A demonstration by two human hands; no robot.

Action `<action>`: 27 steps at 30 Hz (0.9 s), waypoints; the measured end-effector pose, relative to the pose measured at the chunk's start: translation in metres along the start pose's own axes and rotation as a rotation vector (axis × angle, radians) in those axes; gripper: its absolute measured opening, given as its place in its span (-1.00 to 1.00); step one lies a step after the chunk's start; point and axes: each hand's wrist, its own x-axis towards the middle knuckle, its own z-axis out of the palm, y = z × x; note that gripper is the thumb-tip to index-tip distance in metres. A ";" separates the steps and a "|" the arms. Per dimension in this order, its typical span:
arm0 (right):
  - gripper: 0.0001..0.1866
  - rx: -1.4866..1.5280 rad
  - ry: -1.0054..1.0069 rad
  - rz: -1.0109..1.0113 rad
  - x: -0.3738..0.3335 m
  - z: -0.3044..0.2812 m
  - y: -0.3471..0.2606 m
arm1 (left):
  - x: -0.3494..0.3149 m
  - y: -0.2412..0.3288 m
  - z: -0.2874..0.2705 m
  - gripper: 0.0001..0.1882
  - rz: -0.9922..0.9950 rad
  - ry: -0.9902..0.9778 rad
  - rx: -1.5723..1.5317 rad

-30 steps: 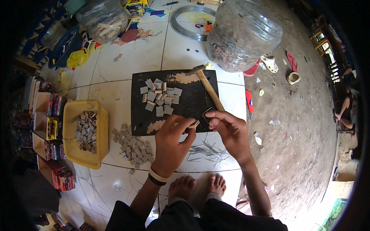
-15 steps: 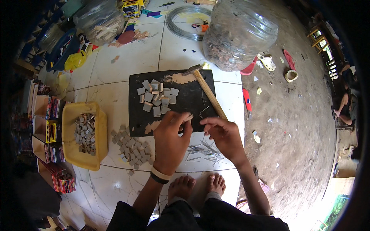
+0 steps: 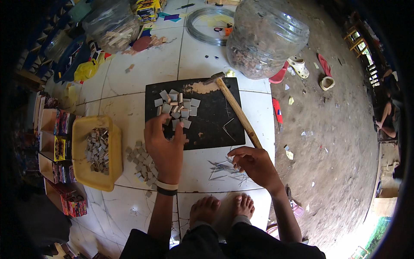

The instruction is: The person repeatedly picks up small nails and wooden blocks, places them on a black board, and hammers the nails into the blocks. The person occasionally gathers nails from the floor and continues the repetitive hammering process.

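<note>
The left hand's [image 3: 164, 144] grip is spread loosely, fingers reaching over the near-left edge of the black rectangular mat [image 3: 211, 125] on the white tiled floor [image 3: 138, 77], fingertips touching the pile of small grey square tiles [image 3: 177, 108]; whether it pinches one I cannot tell. The right hand's [image 3: 254, 164] grip is narrow, fingertips curled down onto a scatter of thin metal nails [image 3: 222, 169] just beyond the mat's near edge. A wooden-handled hammer [image 3: 235, 108] lies across the mat's right side, long axis diagonal, head toward the far edge, handle end near the right hand
</note>
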 end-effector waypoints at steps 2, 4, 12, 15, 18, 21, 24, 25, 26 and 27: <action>-0.71 0.005 -0.006 -0.014 0.002 0.001 -0.003 | -0.002 -0.011 -0.006 -0.64 -0.138 -0.145 -0.101; -0.72 0.003 -0.011 -0.018 0.004 0.002 -0.005 | -0.002 -0.015 -0.009 -0.64 -0.147 -0.199 -0.176; -0.77 0.041 0.107 -0.145 0.009 0.001 -0.003 | -0.016 0.003 -0.011 -0.71 -0.003 -0.233 -0.354; -0.80 0.101 0.253 -0.171 0.016 0.005 -0.004 | -0.026 0.014 0.009 -0.74 0.235 -0.317 -0.310; -0.82 0.094 0.331 -0.279 0.032 0.009 -0.009 | -0.036 0.021 0.029 -0.79 0.233 -0.312 -0.169; -0.87 -0.021 0.329 -0.383 0.047 0.011 -0.016 | -0.039 0.018 0.036 -0.80 0.248 -0.305 -0.110; -0.91 -0.059 0.308 -0.371 0.057 0.015 -0.023 | -0.039 0.015 0.036 -0.79 0.241 -0.308 -0.094; -0.91 -0.084 0.305 -0.396 0.060 0.017 -0.026 | -0.039 0.015 0.035 -0.79 0.242 -0.308 -0.092; -0.91 -0.110 0.302 -0.421 0.062 0.018 -0.028 | -0.038 0.015 0.035 -0.79 0.239 -0.312 -0.087; -0.91 -0.132 0.298 -0.452 0.063 0.019 -0.030 | -0.038 0.016 0.035 -0.80 0.240 -0.306 -0.093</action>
